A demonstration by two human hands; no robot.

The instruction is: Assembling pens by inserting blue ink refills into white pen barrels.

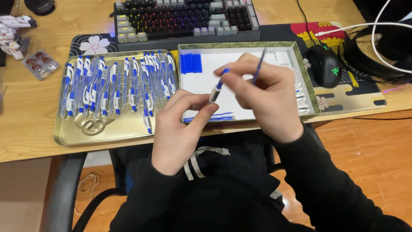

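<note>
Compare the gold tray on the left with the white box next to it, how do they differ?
The gold tray is shiny metal with rounded corners; the white box has a green patterned rim and square corners. The tray holds a long row of assembled blue and white pens; the box holds loose parts: blue tubes, thin blue refills and white pieces. Both lie flat on the wooden desk.

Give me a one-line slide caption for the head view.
Left hand holds a pen barrel; right hand holds a blue refill.
</note>
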